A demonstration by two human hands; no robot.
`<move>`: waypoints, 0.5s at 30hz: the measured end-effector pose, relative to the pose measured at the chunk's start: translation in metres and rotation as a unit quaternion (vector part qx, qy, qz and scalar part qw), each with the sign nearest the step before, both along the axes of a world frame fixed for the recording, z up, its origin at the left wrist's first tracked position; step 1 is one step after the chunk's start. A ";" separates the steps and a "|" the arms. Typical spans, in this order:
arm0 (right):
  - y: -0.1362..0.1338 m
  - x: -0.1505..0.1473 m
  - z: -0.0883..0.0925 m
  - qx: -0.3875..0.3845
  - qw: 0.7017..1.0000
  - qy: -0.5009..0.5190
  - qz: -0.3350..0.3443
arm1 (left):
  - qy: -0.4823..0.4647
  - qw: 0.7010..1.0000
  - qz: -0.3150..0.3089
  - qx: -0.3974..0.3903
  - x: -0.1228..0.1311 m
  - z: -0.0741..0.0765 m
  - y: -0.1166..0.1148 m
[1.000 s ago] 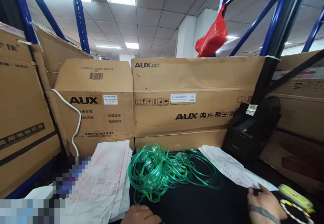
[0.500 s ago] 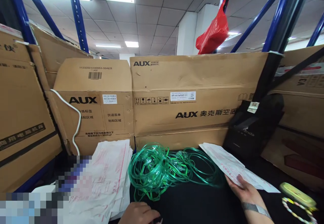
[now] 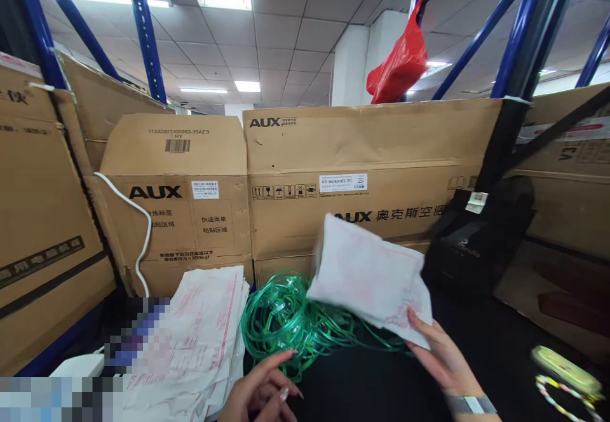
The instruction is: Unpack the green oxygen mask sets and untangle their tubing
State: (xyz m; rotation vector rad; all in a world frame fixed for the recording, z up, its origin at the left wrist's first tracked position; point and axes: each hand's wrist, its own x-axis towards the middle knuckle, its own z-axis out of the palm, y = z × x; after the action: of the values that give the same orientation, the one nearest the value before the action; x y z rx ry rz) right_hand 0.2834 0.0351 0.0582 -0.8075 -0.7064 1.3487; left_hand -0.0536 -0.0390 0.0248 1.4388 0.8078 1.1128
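Observation:
My right hand (image 3: 441, 358) grips a white paper pouch with red print (image 3: 366, 276) by its lower edge and holds it lifted above the black table top. Under and left of it lies a tangled heap of green plastic tubing (image 3: 290, 320). At the bottom edge, just below the tubing, my left hand (image 3: 262, 393) is raised with its fingers curled loosely apart and nothing in them. A stack of similar white pouches (image 3: 200, 333) lies to the left of the tubing.
Large AUX cardboard boxes (image 3: 333, 174) wall off the back and left. A black bag (image 3: 476, 238) leans at the right. A yellow-green object and a beaded cord (image 3: 562, 371) lie at the right edge. Blue rack posts (image 3: 143, 28) rise above, one carrying a red plastic bag (image 3: 400, 66).
My right hand has picked the pouch up off the table at the right and swung it up and left over the tubing. My left hand has risen and opened its fingers.

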 end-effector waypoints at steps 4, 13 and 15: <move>-0.009 -0.031 -0.004 0.007 0.980 -0.064 0.187 | -0.123 0.986 0.101 -0.041 -0.004 0.016 -0.003; -0.009 -0.054 -0.013 0.038 0.950 -0.104 0.293 | -0.156 0.952 0.265 0.008 -0.003 0.019 -0.006; -0.010 -0.052 -0.013 0.042 0.944 -0.116 0.307 | -0.135 0.956 0.262 0.003 -0.003 0.014 -0.008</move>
State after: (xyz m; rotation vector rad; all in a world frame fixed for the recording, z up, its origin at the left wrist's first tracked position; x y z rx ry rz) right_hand 0.2311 0.0251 0.0452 -0.7092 -1.2675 1.7758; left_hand -0.0568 -0.0471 0.0393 1.0639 1.0169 1.6722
